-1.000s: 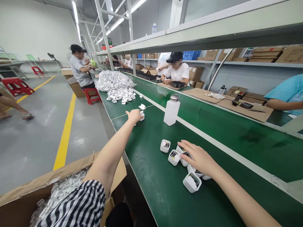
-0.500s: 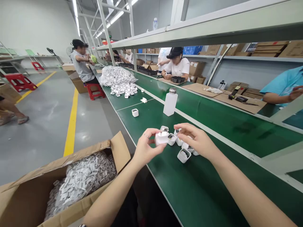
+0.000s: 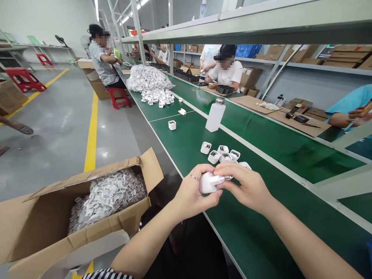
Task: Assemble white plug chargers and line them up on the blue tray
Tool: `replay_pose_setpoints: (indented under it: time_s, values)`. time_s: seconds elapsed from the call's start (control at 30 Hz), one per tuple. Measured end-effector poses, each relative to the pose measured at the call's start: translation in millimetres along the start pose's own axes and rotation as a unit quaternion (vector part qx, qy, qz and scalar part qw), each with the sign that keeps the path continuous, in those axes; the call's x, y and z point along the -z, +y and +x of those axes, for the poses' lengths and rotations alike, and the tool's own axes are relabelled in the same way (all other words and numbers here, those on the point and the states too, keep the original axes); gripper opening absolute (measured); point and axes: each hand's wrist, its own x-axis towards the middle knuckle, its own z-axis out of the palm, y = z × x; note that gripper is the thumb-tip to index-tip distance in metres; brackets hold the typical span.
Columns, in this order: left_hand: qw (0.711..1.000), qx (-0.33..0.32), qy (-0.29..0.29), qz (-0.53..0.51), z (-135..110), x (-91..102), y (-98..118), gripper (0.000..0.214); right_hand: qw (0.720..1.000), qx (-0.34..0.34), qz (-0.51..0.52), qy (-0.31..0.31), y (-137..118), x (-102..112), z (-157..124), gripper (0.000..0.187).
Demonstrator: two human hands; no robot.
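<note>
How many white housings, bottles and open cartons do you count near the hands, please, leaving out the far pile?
White housings: 8 in view (1 held, 6 clustered, 1 apart)
Bottle: 1
Open carton: 1
Total: 10

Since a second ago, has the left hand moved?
Yes. The left hand drew back from level with the white bottle toward the person, now gripping a white case.

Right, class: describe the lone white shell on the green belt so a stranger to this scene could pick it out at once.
Find the long green belt and the white bottle standing on it. Left of the bottle, by the belt's aisle edge, sits the lone white shell. Unlike the cluster of shells nearer the camera, it has no neighbour touching it.
</note>
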Motion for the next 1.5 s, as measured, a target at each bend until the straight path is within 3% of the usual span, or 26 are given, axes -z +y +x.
replay_pose_setpoints:
  time_s: [0.1,0.23,0.4,0.57,0.67,0.77,0.93,1.07,1.2,1.5]
  values:
    - [0.998,-0.039,0.055,0.0,-3.8,-2.0,-1.1,0.035,0.997,0.078,-0.018,0.011,-6.8,-1.7,-1.7,0.017]
    - [0.989,-0.124,0.078,0.009,-5.4,-2.0,-4.8,0.039,0.993,0.112,-0.028,-0.001,-14.2,-2.4,-4.9,0.018]
    - [0.979,-0.186,0.083,0.015,-4.2,0.5,-7.9,0.045,0.996,0.087,0.002,-0.024,-17.8,3.6,-5.0,0.017]
    - [0.98,-0.184,0.081,0.012,-3.9,4.4,-13.6,0.05,0.992,-0.037,0.081,-0.088,-17.6,11.5,-1.2,0.028]
    - [0.975,-0.208,0.075,0.02,-5.2,7.1,-18.3,0.057,0.984,-0.07,0.114,-0.114,-17.4,12.1,-0.7,0.026]
    - [0.97,-0.232,0.069,0.028,-5.9,9.2,-22.8,0.063,0.985,-0.056,0.104,-0.123,-16.8,10.8,-1.0,0.028]
    - [0.961,-0.259,0.067,0.066,-3.9,12.4,-23.9,0.065,0.991,0.023,0.02,-0.131,-17.4,9.0,-2.3,0.028]
    - [0.96,-0.26,0.041,0.097,-2.7,15.6,-20.5,0.057,0.989,0.045,-0.038,-0.135,-20.5,5.7,-3.5,0.025]
    - [0.964,-0.236,0.014,0.125,-4.8,16.8,-19.3,0.052,0.989,0.083,-0.076,-0.092,-20.2,-1.9,-4.9,0.02]
    - [0.983,-0.105,0.011,0.153,-6.7,11.7,-12.8,0.037,0.978,0.102,-0.182,-0.023,-12.0,-14.2,-10.3,0.022]
